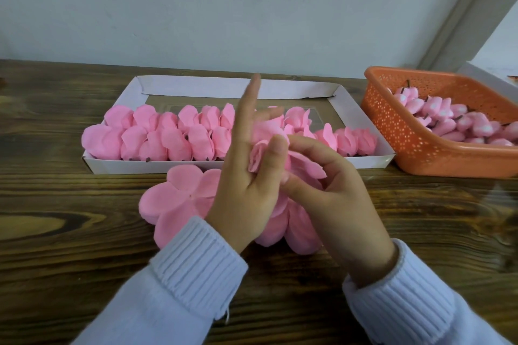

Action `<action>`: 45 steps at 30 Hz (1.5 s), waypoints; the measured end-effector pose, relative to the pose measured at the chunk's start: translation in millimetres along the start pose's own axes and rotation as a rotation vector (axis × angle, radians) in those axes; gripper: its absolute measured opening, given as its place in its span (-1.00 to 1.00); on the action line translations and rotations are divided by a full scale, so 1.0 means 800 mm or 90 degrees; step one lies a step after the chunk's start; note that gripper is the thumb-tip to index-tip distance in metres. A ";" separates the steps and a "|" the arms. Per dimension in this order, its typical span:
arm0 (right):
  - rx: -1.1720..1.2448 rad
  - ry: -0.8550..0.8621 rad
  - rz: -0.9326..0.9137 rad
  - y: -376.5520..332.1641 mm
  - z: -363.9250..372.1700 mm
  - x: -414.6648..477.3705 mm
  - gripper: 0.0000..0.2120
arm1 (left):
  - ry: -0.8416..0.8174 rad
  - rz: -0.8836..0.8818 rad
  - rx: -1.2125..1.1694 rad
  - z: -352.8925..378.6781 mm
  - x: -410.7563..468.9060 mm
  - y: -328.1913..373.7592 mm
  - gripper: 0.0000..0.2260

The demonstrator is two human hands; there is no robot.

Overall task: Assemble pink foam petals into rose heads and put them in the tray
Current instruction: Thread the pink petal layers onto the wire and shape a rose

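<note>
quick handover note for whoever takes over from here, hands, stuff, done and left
Left hand and right hand: both on one half-made rose head, folding petals.
Flat petal stack: on the table in front of the white tray.
Orange basket, right: holds bud cores.
Done: two rows of rose heads in the tray.
Left: finish this one, tray it; far half of the tray is bare.

A small craft workbench: dark wooden table (70, 232) against a bare wall (224, 3), tray (361, 117) and basket (392, 126) of parts.
</note>
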State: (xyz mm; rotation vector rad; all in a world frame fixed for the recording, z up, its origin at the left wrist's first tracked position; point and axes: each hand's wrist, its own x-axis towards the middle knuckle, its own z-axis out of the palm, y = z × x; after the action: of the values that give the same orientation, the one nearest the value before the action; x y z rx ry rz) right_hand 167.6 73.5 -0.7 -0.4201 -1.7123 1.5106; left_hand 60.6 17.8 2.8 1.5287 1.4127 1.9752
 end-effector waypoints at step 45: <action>-0.182 0.194 -0.114 -0.004 -0.015 0.006 -0.91 | -0.098 -0.176 -0.101 -0.002 0.005 -0.003 -0.72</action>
State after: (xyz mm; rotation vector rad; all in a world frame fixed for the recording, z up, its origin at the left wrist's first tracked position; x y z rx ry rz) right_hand 174.4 84.2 3.6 -0.5946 -1.6736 1.0196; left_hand 56.6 20.7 3.7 1.3061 1.2927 1.7225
